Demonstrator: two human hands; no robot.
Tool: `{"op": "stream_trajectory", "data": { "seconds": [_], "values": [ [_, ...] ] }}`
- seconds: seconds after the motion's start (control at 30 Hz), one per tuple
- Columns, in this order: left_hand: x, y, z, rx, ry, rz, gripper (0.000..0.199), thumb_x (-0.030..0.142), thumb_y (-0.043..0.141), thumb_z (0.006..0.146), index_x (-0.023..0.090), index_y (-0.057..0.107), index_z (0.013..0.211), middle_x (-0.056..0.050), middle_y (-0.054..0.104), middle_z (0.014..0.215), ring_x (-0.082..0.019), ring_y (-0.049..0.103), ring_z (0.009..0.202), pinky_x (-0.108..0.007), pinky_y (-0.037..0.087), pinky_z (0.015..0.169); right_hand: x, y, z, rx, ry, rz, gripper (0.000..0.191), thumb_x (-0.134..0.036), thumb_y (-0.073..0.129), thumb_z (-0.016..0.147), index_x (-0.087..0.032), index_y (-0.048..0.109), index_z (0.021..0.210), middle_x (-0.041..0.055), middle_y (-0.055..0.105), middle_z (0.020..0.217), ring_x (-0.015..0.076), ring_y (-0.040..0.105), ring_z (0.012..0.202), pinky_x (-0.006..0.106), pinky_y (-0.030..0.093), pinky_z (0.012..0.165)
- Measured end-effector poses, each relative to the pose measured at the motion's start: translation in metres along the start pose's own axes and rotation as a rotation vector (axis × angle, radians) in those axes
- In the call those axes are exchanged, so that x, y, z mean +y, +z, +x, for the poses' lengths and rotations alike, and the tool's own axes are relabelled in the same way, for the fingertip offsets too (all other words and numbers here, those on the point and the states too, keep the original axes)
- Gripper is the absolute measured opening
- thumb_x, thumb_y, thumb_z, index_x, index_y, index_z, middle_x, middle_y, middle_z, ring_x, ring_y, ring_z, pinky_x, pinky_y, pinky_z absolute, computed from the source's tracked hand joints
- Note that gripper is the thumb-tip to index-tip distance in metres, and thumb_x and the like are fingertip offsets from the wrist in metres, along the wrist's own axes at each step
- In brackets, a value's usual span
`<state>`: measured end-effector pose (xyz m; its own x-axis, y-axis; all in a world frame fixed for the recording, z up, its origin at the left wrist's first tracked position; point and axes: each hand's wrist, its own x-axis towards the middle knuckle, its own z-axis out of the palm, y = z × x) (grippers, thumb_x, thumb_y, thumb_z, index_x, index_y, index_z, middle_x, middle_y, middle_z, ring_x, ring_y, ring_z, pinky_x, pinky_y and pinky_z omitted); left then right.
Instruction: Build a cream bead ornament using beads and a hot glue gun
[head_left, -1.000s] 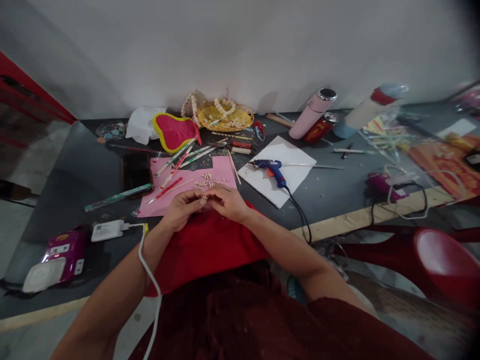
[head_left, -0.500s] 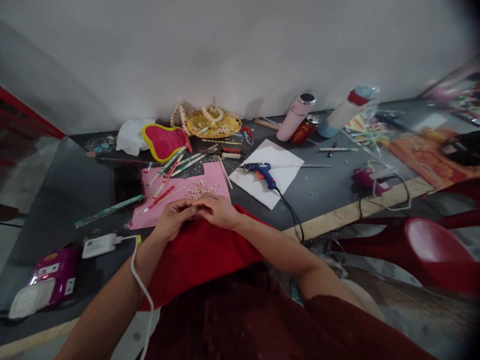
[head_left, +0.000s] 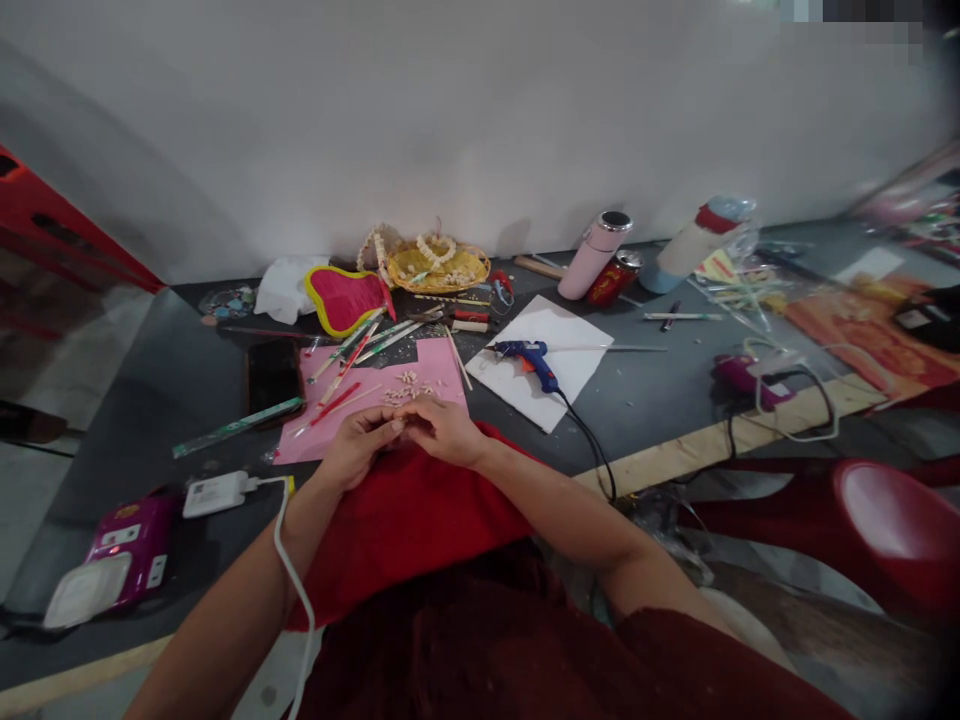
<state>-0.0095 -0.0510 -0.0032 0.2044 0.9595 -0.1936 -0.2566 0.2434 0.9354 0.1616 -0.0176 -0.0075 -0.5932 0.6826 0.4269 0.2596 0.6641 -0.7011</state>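
Observation:
My left hand and my right hand meet fingertip to fingertip at the near edge of a pink sheet, above a red cloth. Both are pinched closed; whatever lies between the fingertips is too small to make out. Just beyond them, small pale pieces are scattered on the sheet. Red and green wrapped sticks lie on its left part. To the right, a blue glue gun rests on a white board.
A yellow basket and a pink heart-shaped piece are near the wall. A phone, white adapter and purple box lie left. A pink flask, red can and larger bottle stand back right.
The camera view has shifted, so the scene sits slightly lower and further right. My hands remain together at the pink sheet's near edge, with their fingers slightly moved.

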Motion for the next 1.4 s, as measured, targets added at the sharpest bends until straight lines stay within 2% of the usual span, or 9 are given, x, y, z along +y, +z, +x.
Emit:
{"op": "stream_trajectory", "data": {
  "seconds": [0.27, 0.43, 0.6, 1.07, 1.27, 1.4],
  "values": [
    [-0.0043, -0.0018, -0.0005, -0.017, -0.005, -0.046, 0.023, 0.03, 0.072, 0.07, 0.014, 0.069, 0.087, -0.002, 0.059, 0.07, -0.008, 0.047, 0.058, -0.022, 0.036, 0.056, -0.004, -0.0036, 0.0008, 0.01, 0.011, 0.005, 0.027, -0.01, 0.054, 0.079, -0.018, 0.06, 0.104, 0.0061, 0.066, 0.099, 0.0155, 0.061, 0.092, 0.029, 0.049, 0.083],
    [-0.0042, -0.0032, -0.0005, -0.037, 0.006, -0.048, 0.024, 0.032, 0.071, 0.071, 0.014, 0.071, 0.086, -0.001, 0.056, 0.064, -0.007, 0.044, 0.056, -0.022, 0.034, 0.056, -0.0016, -0.005, 0.0011, 0.017, -0.02, -0.001, 0.021, -0.018, 0.052, 0.085, -0.02, 0.061, 0.104, 0.005, 0.066, 0.095, 0.0144, 0.061, 0.089, 0.028, 0.05, 0.08],
    [-0.0065, -0.005, 0.0006, -0.035, 0.007, -0.051, 0.026, 0.032, 0.071, 0.071, 0.014, 0.069, 0.09, -0.001, 0.057, 0.067, -0.008, 0.045, 0.057, -0.022, 0.035, 0.056, 0.0004, -0.0079, 0.0005, 0.041, -0.069, -0.043, 0.018, -0.024, 0.055, 0.086, -0.019, 0.063, 0.102, 0.005, 0.066, 0.091, 0.0143, 0.061, 0.085, 0.027, 0.05, 0.078],
    [-0.0041, -0.0025, 0.0014, -0.038, 0.016, -0.031, 0.02, 0.032, 0.065, 0.077, 0.012, 0.063, 0.078, 0.001, 0.052, 0.06, -0.007, 0.044, 0.054, -0.021, 0.032, 0.053, 0.0033, -0.0055, 0.0006, 0.076, -0.068, -0.059, 0.017, -0.029, 0.053, 0.089, -0.019, 0.061, 0.099, 0.0061, 0.066, 0.091, 0.0145, 0.062, 0.084, 0.027, 0.051, 0.076],
    [-0.0049, -0.0038, 0.0013, -0.014, 0.0, -0.031, 0.017, 0.028, 0.068, 0.074, 0.012, 0.065, 0.08, 0.001, 0.053, 0.059, -0.006, 0.044, 0.053, -0.021, 0.032, 0.053, 0.0041, -0.0039, -0.0002, 0.042, -0.079, -0.075, 0.017, -0.028, 0.054, 0.088, -0.019, 0.061, 0.1, 0.0055, 0.066, 0.091, 0.0144, 0.062, 0.084, 0.027, 0.052, 0.074],
    [-0.0043, -0.0033, 0.0007, -0.012, 0.002, -0.038, 0.018, 0.03, 0.068, 0.074, 0.012, 0.067, 0.079, 0.001, 0.053, 0.058, -0.007, 0.044, 0.053, -0.02, 0.032, 0.052, 0.0035, -0.0041, 0.0003, 0.07, -0.086, -0.062, 0.017, -0.024, 0.054, 0.087, -0.019, 0.061, 0.101, 0.0058, 0.066, 0.093, 0.0146, 0.062, 0.086, 0.027, 0.052, 0.075]
  ]
}}
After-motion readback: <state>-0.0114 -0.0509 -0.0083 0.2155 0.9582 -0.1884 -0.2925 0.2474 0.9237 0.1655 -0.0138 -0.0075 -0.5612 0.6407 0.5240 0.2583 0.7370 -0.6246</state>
